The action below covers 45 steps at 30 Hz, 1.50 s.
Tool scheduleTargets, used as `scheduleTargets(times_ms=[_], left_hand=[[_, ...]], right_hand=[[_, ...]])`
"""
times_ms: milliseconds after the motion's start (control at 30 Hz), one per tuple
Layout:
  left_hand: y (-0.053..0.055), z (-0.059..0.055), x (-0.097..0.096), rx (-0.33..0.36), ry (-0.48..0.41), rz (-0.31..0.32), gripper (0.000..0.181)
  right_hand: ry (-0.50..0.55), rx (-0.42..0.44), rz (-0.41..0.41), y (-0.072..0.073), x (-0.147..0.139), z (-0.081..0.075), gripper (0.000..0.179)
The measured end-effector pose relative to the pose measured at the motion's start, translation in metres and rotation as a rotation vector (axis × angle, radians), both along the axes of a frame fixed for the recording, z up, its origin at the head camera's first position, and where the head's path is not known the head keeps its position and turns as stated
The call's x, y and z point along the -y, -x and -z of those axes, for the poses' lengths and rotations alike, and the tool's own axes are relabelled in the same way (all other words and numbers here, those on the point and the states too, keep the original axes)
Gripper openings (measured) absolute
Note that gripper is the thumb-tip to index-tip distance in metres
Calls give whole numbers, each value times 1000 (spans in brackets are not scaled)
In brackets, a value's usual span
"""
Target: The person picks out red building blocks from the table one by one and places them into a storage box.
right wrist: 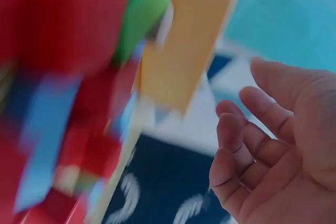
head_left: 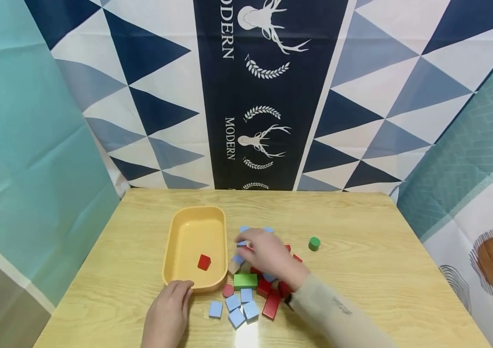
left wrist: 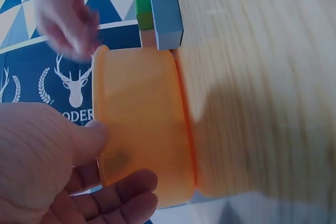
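Observation:
My left hand (head_left: 167, 314) holds the near left corner of a yellow plastic tub (head_left: 172, 241). In the left wrist view its thumb lies at the tub's rim, and the other fingers bend against the outer wall. One red block (head_left: 204, 262) lies inside the tub. My right hand (head_left: 268, 253) hovers over a pile of toy blocks to the tub's right, slightly blurred. The right wrist view shows the fingers of this hand (right wrist: 278, 145) loosely bent, with nothing between them. Below it are red blocks (head_left: 272, 304) and a green block (head_left: 245, 281).
Several light blue blocks (head_left: 251, 311) lie near the table's front, beside a red round piece (head_left: 228, 290). A green cylinder (head_left: 314, 243) stands apart on the right of the wooden table (head_left: 359, 270). Patterned cloth (head_left: 255, 96) hangs behind the table.

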<state>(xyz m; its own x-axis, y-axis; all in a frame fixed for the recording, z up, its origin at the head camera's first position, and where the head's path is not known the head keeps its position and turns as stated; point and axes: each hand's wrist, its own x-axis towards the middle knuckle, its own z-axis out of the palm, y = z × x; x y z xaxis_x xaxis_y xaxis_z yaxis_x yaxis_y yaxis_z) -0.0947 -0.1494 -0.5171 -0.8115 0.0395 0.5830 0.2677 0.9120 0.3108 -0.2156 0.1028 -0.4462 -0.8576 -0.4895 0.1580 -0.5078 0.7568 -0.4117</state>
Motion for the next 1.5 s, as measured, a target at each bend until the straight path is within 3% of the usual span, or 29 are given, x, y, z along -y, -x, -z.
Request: scheduleTargets(times_ms=[67, 167, 267, 367, 567, 733, 867, 967, 1067, 1200, 1267, 1500], left_hand=[[2, 0, 1, -14, 1, 10, 18], [3, -1, 4, -28, -5, 16, 19], [4, -3, 6, -33, -10, 13, 20], [4, -4, 7, -33, -10, 10, 20], [1, -5, 7, 8, -9, 1, 19], [-2, -3, 6, 74, -4, 27, 18], [-4, 0, 6, 84, 6, 56, 20], [-4, 2, 6, 82, 8, 65, 20], [-4, 2, 6, 81, 7, 71, 21], [-4, 3, 6, 65, 19, 70, 21], [-3, 3, 6, 61, 26, 66, 21], [-5, 1, 7, 62, 20, 49, 20]], right_hand=[[84, 36, 115, -3, -31, 1, 27], [131, 96, 261, -10, -75, 6, 28], [142, 141, 329, -20, -109, 14, 28], [147, 176, 347, -27, -129, 20, 29], [116, 187, 292, -31, -137, 30, 30], [-23, 24, 169, -30, -133, 37, 23], [-138, -99, 81, -31, -132, 41, 24], [-173, -98, 76, -31, -132, 43, 23], [-172, -68, 120, -31, -131, 42, 20], [-134, -58, 189, -25, -124, 31, 15], [-89, -49, 177, -21, -114, 21, 14], [60, -40, -48, -14, -46, -13, 17]])
